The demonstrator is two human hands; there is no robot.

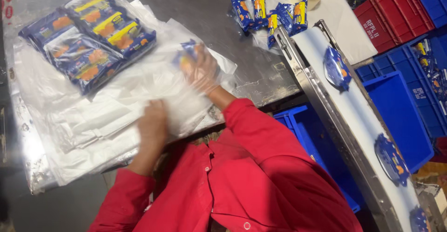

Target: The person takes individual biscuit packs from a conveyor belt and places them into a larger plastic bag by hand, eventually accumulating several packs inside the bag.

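The right hand (201, 71), at frame centre, sits inside a clear plastic bag (153, 97), its grip closed on 1 blue snack packet (187, 55). The left hand (152, 125) lies flat, fingers spread, pinning the bag's mouth on the surface (242, 55) just below. Holding the mouth wide should ease the packet in flat.

Our right hand (201, 71) blurs inside a clear bag (177, 97), its fingers indistinct around a smeared blue packet (187, 54); at five o'clock, another packet (419, 219) is cut off.
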